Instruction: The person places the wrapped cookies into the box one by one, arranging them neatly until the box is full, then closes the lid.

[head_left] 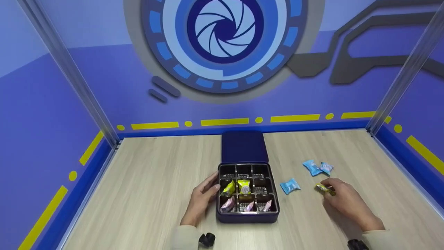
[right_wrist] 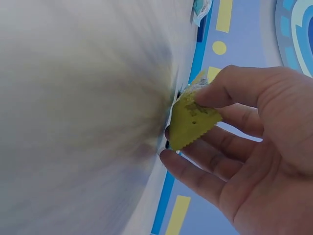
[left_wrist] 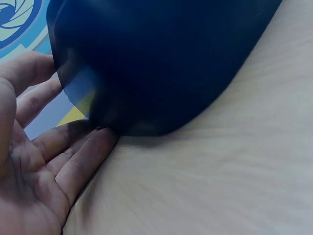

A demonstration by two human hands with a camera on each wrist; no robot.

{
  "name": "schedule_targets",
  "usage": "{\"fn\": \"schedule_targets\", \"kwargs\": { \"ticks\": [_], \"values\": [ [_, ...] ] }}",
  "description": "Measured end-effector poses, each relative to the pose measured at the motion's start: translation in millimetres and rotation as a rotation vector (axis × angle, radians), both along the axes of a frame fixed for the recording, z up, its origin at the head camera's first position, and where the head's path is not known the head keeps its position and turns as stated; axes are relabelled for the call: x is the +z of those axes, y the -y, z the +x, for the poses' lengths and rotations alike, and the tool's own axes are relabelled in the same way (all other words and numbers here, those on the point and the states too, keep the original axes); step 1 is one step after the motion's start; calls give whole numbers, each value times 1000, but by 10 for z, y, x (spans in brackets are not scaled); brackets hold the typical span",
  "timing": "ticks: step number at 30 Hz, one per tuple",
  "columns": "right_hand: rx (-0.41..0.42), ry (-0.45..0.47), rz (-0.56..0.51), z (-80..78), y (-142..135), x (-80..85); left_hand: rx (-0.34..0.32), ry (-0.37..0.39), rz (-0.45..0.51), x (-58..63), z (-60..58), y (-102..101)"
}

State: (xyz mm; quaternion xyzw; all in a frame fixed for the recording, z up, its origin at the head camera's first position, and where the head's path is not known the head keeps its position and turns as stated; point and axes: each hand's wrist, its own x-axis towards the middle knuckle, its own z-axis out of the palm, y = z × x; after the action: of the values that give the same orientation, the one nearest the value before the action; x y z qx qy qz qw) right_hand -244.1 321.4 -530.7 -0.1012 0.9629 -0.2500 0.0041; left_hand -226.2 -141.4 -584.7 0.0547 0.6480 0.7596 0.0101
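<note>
A dark blue divided box [head_left: 248, 218] has yellow wrapped candies [head_left: 244, 186] in two middle-row compartments and pink wrapped candies [head_left: 228, 205] along its front row. My left hand [head_left: 203, 197] touches the box's left side with fairly straight fingers; in the left wrist view, fingertips meet the dark box wall [left_wrist: 146, 63]. To the right of the box, my right hand [head_left: 347, 201] pinches a yellow wrapped candy [right_wrist: 193, 117] between thumb and fingers, close to the tabletop. Some of those fingers are hidden behind the wrapper in the right wrist view.
The box's lid [head_left: 244, 147] lies folded back toward the rear wall. Between box and right hand is a blue wrapped candy [head_left: 290, 186]. Two more blue candies, one of them paler [head_left: 326, 168], lie farther back. Printed panels [head_left: 222, 107] border the wooden table [head_left: 156, 166].
</note>
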Motion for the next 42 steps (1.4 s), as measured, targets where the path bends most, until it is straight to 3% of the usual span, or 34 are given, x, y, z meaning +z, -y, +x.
{"fn": "schedule_targets", "kwargs": {
  "ticks": [7, 16, 26, 42],
  "values": [
    [25, -103, -41, 11, -16, -27, 8, 11, -25, 8, 4, 1],
    [-14, -54, -43, -12, -34, -37, 14, 13, -18, 3, 4, -1],
    [-9, -125, -102, -19, -48, -71, 12, 13, -30, 18, 17, 1],
    [-28, -148, -161, 25, -15, -101, -6, 4, 10, 3, 0, 5]
  ]
}}
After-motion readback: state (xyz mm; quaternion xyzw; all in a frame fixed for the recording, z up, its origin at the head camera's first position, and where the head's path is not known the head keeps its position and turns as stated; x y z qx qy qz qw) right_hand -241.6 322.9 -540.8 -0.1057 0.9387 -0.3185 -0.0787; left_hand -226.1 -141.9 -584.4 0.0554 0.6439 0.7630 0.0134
